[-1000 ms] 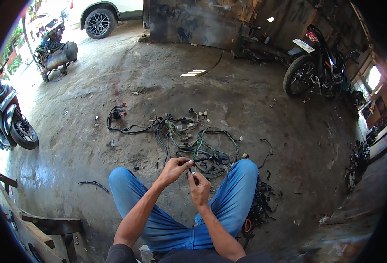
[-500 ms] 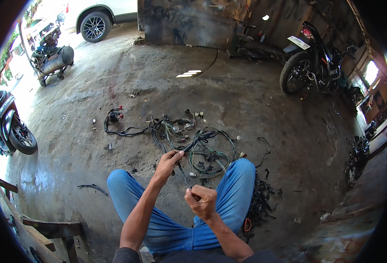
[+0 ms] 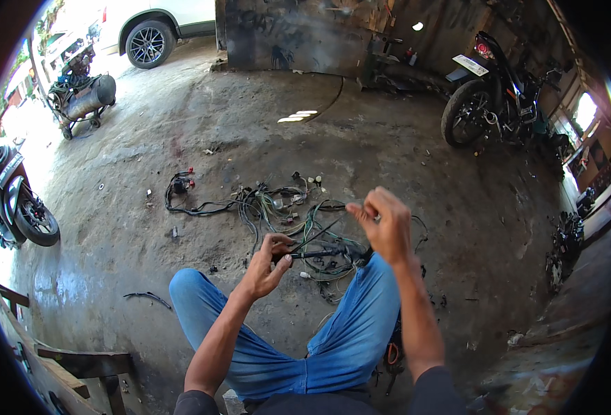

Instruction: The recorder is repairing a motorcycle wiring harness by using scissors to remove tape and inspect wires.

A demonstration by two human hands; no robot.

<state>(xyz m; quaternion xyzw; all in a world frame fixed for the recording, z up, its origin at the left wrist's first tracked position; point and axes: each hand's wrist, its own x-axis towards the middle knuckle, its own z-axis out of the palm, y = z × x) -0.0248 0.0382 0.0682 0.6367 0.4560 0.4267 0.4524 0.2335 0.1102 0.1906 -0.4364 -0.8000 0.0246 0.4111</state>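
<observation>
My left hand (image 3: 267, 266) holds a black, tape-wrapped branch (image 3: 323, 252) of a tangled wiring harness (image 3: 264, 207) lying on the concrete floor between and beyond my knees. From that hand a thin black strip (image 3: 319, 233), perhaps tape, stretches up and to the right. My right hand (image 3: 381, 221), raised above my right knee and slightly blurred, pinches its far end. Loose white and red connectors hang off the harness. Orange-handled scissors (image 3: 391, 354) lie beside my right thigh, and a short black piece of tubing or wire (image 3: 148, 297) is left of my left knee.
A parked motorcycle (image 3: 492, 104) is at back right, another (image 3: 19, 200) at left. An air compressor (image 3: 84, 100) and white car (image 3: 164, 21) are at back left. A wooden bench frame (image 3: 77, 360) is at lower left, a dark sheet wall (image 3: 298, 38) behind.
My right hand has swung from low between my knees up and right, drawing the strip across. My left hand's grip and the wrapped branch have shifted, the branch now lying more level.
</observation>
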